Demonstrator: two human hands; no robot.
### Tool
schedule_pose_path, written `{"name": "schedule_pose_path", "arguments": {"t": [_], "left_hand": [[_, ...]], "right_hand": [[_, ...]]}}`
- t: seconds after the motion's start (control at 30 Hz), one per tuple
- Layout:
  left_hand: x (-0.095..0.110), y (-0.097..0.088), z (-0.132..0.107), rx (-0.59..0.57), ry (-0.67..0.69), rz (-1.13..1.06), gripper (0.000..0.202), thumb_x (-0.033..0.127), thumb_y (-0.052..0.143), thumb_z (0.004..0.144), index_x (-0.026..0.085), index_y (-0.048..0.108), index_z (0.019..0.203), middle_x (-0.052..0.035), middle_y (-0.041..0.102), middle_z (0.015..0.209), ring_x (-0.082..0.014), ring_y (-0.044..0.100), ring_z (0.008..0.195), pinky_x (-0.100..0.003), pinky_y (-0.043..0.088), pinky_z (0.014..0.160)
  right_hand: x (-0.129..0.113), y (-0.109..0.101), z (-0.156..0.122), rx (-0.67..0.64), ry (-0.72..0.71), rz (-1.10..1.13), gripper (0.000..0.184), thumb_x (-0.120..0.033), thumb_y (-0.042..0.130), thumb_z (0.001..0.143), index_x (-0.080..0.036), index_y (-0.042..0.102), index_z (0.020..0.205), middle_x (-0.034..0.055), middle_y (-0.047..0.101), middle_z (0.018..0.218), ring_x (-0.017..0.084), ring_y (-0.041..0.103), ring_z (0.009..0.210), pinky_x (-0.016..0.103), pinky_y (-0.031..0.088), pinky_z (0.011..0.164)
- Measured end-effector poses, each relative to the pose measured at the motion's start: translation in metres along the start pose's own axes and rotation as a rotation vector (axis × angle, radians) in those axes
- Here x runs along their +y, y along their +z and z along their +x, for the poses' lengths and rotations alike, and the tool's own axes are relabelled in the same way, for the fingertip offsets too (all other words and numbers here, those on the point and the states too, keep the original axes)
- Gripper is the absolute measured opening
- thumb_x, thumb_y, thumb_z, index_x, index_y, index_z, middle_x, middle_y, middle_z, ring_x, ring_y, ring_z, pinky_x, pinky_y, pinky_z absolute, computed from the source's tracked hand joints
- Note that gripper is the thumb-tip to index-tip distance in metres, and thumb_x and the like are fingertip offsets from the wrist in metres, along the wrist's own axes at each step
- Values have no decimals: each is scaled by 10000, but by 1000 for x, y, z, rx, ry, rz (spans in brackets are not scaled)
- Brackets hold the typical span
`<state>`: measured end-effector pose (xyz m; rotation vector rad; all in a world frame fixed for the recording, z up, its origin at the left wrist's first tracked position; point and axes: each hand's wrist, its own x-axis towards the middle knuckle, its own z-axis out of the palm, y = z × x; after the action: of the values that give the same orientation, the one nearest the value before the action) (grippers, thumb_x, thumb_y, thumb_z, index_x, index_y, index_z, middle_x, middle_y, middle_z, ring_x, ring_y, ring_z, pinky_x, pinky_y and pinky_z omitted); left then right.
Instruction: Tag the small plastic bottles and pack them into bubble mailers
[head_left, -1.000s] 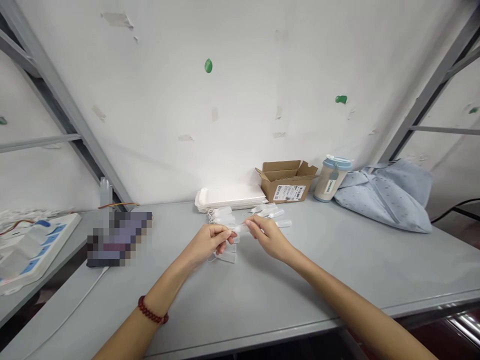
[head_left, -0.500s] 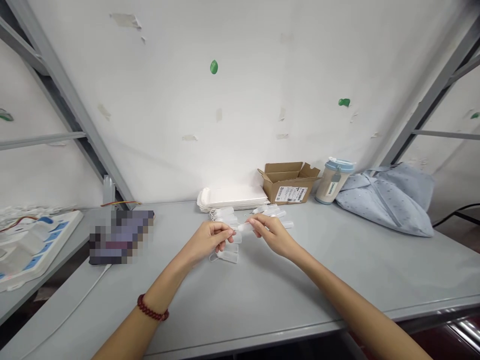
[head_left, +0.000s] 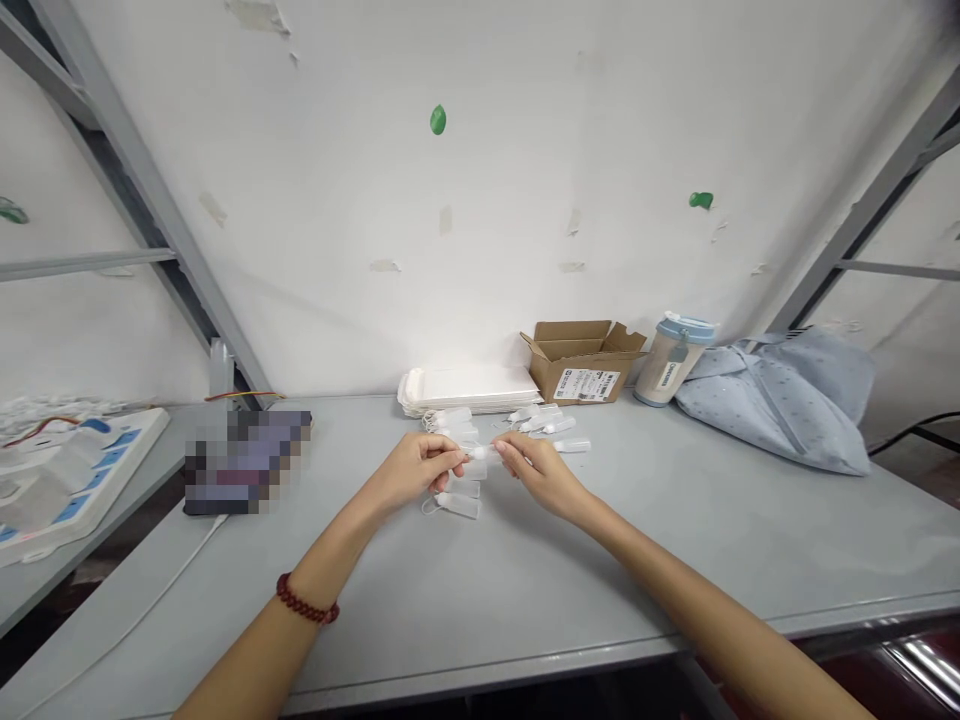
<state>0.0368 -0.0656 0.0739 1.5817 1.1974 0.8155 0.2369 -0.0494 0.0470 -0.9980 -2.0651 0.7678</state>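
Observation:
A small translucent white tube (head_left: 481, 453) is held level between my two hands, above the grey table. My left hand (head_left: 412, 468) is closed, with thumb and forefinger pinching its left end. At the other end, the fingertips of my right hand (head_left: 541, 472) pinch it too. Under and beside my left hand lies a column of similar tubes (head_left: 459, 506) with thin white string loops, partly hidden by my fingers. More tubes (head_left: 541, 420) lie beyond my right hand, and a single tube (head_left: 576, 446) rests to its right.
Behind the tubes sits a stack of flat white packets (head_left: 472, 385). An open cardboard box (head_left: 589, 365), a blue-lidded cup (head_left: 673, 362) and a light blue cloth bag (head_left: 780, 405) stand along the back right. A blurred phone-like object (head_left: 251, 460) with a cable and a power strip (head_left: 82, 490) are at left.
The view has shifted slightly. Both hands still pinch the tube's ends, and my right fingertips sit slightly farther from my left ones, so more of the tube shows.

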Motion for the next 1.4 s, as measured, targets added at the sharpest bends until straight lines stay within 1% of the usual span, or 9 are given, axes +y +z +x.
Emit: {"name": "schedule_pose_path", "arguments": {"t": [0.1, 0.23, 0.53, 0.63, 0.73, 0.93, 1.07, 1.23, 1.4], "left_hand": [[0, -4, 1, 22, 9, -14, 250, 380, 568, 734, 150, 634, 661, -10, 587, 619, -88, 449, 501, -222, 373, 504], [-3, -4, 2, 1, -6, -34, 250, 385, 578, 726, 147, 645, 685, -16, 599, 650, -83, 446, 498, -221, 364, 498], [-8, -2, 5, -19, 7, -7, 284, 406, 557, 751, 150, 625, 648, 12, 516, 521, -94, 434, 485, -230, 365, 520], [-9, -4, 7, 12, 10, 9, 299, 419, 552, 741, 150, 613, 626, 14, 494, 494, -99, 426, 475, -233, 359, 510], [-10, -9, 9, 89, -3, 13, 279, 405, 560, 724, 151, 611, 621, 18, 483, 482, -102, 426, 481, -229, 348, 501], [-12, -21, 11, 207, -34, 14, 254, 394, 587, 697, 149, 629, 644, 15, 538, 547, -89, 427, 487, -221, 340, 493], [-14, -20, 12, 205, -64, 93, 263, 396, 583, 692, 154, 611, 593, 34, 488, 466, -90, 411, 454, -227, 332, 488], [-20, -15, 15, 200, -77, 199, 264, 397, 572, 674, 154, 587, 573, 27, 542, 500, -95, 429, 441, -231, 346, 493], [-28, -17, 18, 248, -72, 218, 280, 424, 554, 661, 153, 613, 693, 6, 605, 585, -115, 477, 448, -244, 378, 498]], "right_hand": [[2, 4, -1, -19, 5, -22, 346, -410, 339, 925, -170, 538, 777, -29, 465, 580, 102, 418, 535, 233, 320, 545], [3, 6, -1, 4, -7, -36, 354, -427, 346, 920, -168, 558, 804, -27, 464, 579, 104, 415, 538, 234, 317, 544], [7, 0, 3, 39, 21, -29, 366, -449, 364, 906, -174, 549, 753, -25, 470, 572, 108, 425, 545, 233, 317, 526], [17, -3, 7, 86, 1, -112, 357, -436, 383, 897, -171, 555, 731, -16, 498, 568, 113, 435, 546, 238, 316, 528], [31, -10, 12, 174, -6, -191, 340, -407, 394, 892, -170, 563, 715, -4, 525, 591, 117, 448, 555, 239, 321, 535], [54, -33, 20, 294, 28, -358, 195, -263, 439, 857, -173, 588, 768, 24, 607, 684, 142, 520, 628, 250, 366, 606], [67, -47, 23, 255, 53, -518, 155, -183, 445, 840, -166, 598, 824, 51, 624, 789, 167, 552, 747, 265, 400, 680], [84, -59, 24, 224, 92, -596, 188, -118, 470, 810, -149, 632, 899, 109, 620, 972, 233, 525, 958, 345, 381, 838], [94, -62, 24, 143, 87, -632, 264, -77, 512, 780, -157, 646, 992, 92, 622, 1091, 231, 520, 1015, 344, 357, 891]]}}
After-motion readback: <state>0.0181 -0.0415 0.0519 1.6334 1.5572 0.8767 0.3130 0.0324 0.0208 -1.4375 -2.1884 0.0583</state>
